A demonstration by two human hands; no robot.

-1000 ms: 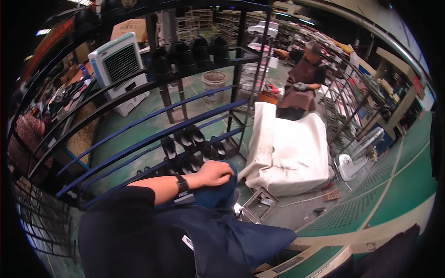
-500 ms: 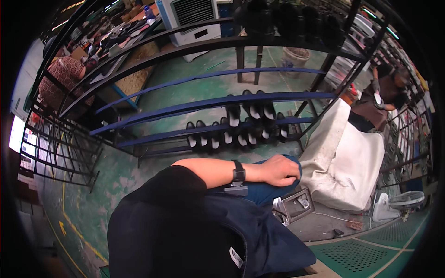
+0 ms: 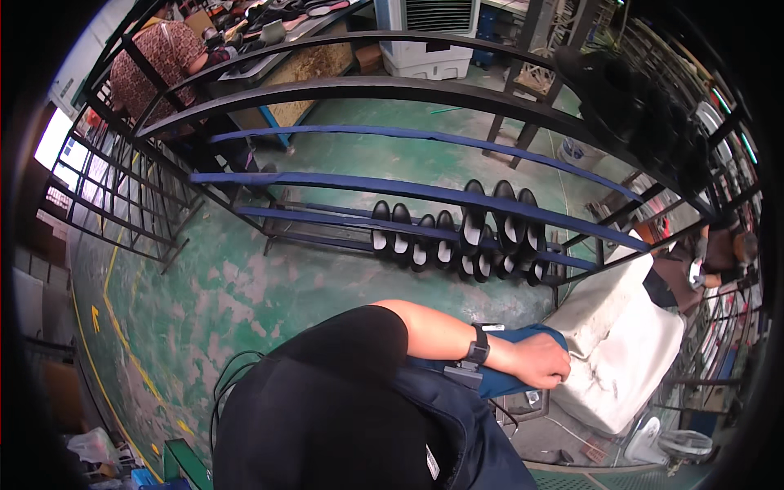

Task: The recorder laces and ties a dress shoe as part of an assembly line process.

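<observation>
My left hand (image 3: 541, 361) rests on my knee, which is in blue trousers (image 3: 502, 385). Its fingers are curled into a loose fist, and nothing shows in them. A black band with a dark device (image 3: 472, 359) circles that wrist, below a short black sleeve. Dark navy cloth (image 3: 465, 441) hangs over my lap. Outside the picture is my right hand. Beyond the knee stands a metal rack with blue rails (image 3: 343, 186), holding several black shoes (image 3: 505, 219) with pale insides, all out of the hand's reach.
Right of my knee a bulky off-white cover (image 3: 629, 351) drapes over something. A white fan (image 3: 653, 441) stands near it. More dark shoes (image 3: 612, 94) sit on the upper rack. One person (image 3: 151, 69) is at the far left, another (image 3: 723, 249) at the right.
The view has swung leftward, so the rack, shoes and cover appear farther right and lower. My left hand stays on the knee, still curled.
</observation>
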